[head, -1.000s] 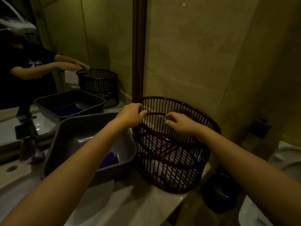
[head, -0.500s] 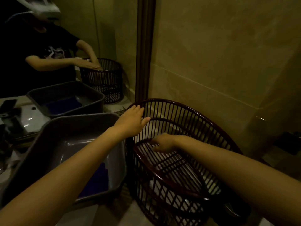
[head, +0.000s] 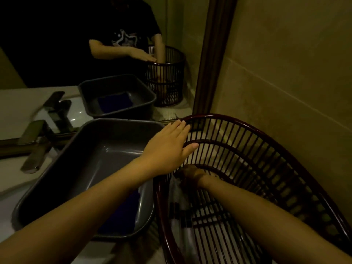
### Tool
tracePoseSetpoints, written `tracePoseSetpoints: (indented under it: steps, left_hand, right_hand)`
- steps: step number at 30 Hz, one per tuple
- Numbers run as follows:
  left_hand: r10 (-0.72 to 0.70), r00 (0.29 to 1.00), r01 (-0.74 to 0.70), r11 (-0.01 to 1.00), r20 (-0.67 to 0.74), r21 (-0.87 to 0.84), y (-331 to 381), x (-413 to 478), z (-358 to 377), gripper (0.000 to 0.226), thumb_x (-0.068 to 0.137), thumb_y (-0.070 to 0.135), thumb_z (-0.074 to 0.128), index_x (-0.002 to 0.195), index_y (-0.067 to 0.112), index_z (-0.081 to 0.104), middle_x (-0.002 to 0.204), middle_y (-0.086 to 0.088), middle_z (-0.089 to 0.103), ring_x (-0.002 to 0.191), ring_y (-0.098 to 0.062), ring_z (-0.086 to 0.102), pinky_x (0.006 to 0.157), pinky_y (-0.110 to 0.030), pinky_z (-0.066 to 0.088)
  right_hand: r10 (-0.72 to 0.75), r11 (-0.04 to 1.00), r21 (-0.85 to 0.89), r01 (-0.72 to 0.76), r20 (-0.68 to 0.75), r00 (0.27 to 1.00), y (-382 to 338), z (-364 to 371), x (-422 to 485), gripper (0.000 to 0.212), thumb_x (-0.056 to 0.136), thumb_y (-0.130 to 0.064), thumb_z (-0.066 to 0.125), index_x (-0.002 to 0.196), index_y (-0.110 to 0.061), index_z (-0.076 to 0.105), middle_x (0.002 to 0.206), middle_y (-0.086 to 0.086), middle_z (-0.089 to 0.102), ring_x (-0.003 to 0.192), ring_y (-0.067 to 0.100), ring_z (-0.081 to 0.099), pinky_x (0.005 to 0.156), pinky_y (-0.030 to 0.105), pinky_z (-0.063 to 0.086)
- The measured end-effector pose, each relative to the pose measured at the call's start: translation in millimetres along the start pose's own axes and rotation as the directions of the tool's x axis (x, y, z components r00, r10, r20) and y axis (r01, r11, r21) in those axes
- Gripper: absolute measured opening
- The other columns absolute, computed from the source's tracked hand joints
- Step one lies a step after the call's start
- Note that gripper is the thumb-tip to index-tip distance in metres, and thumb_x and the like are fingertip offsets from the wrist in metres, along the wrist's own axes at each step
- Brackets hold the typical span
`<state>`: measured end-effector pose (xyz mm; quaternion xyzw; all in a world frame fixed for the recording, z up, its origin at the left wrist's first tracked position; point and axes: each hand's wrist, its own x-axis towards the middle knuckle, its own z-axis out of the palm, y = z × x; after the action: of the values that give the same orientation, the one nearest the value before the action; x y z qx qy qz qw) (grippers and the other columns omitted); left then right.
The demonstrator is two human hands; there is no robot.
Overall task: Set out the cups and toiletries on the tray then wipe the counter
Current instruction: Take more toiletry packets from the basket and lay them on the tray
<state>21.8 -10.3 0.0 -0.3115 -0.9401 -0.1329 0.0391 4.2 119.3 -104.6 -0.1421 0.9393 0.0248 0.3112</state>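
A dark red slatted basket (head: 253, 149) stands on the counter against the tiled wall. My left hand (head: 167, 149) rests flat on its near-left rim, fingers spread. My right hand (head: 190, 173) reaches deep inside the basket, in shadow; whether it holds anything cannot be told. Pale wrapped items (head: 177, 189) lie at the basket's bottom. Left of the basket sits a grey plastic tub (head: 57, 178) with a blue cloth (head: 123, 212) inside it.
A mirror (head: 76, 54) behind the counter repeats the tub, basket and a person's arms. A dark tap (head: 36, 141) stands at the left over the pale basin. The tiled wall (head: 285, 63) closes the right side.
My right hand has gone from the basket's rim down into the basket. My left hand stayed on the rim, flattening out. The view moved closer and lower.
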Motion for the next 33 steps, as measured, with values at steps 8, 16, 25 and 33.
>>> tracePoseSetpoints:
  steps: [8, 16, 25, 33]
  left_hand:
    - [-0.009, 0.999, 0.008, 1.000, -0.036, -0.016, -1, 0, 4, 0.063, 0.090, 0.052, 0.024, 0.143, 0.019, 0.015, 0.155, -0.001, 0.012, 0.142, -0.009, 0.003, 0.109, -0.023, -0.002]
    - [-0.007, 0.999, 0.006, 1.000, -0.033, -0.020, -2, 0, 3, 0.063, 0.090, 0.052, 0.025, 0.143, 0.020, 0.015, 0.156, 0.000, 0.012, 0.142, -0.009, 0.004, 0.108, -0.023, -0.002]
    - [0.002, 0.998, -0.006, 0.998, -0.067, -0.064, -5, 3, 6, 0.059, 0.092, 0.049, 0.028, 0.143, 0.020, 0.018, 0.155, -0.001, 0.017, 0.141, -0.009, 0.008, 0.108, -0.023, 0.001]
    - [-0.001, 0.993, -0.032, 0.960, -0.119, -0.277, -1, -1, -4, 0.051, 0.093, 0.041, 0.035, 0.139, 0.020, 0.031, 0.150, -0.003, 0.032, 0.138, -0.008, 0.019, 0.109, -0.025, 0.003]
  right_hand:
    - [-0.073, 0.995, 0.059, 0.078, -0.087, 0.994, 3, 18, 19, 0.051, 0.093, -0.031, 0.049, 0.140, -0.014, 0.037, 0.145, 0.009, 0.041, 0.130, 0.029, 0.037, 0.108, 0.036, 0.032]
    - [-0.009, 0.868, 0.495, 0.043, -0.071, 0.997, 16, 5, 15, 0.030, 0.090, -0.019, 0.058, 0.114, -0.003, 0.060, 0.119, 0.018, 0.061, 0.107, 0.027, 0.058, 0.098, 0.038, 0.047]
    - [-0.084, 0.827, 0.525, 0.200, -0.238, 0.968, 31, -29, -35, 0.012, 0.082, -0.011, 0.066, 0.094, -0.012, 0.062, 0.093, 0.002, 0.063, 0.087, 0.015, 0.060, 0.076, 0.026, 0.050]
    - [-0.096, 0.855, 0.369, 0.365, -0.578, 0.810, 27, -73, -119, 0.015, 0.083, -0.018, 0.065, 0.076, -0.026, 0.056, 0.077, -0.015, 0.056, 0.078, 0.002, 0.056, 0.066, 0.011, 0.040]
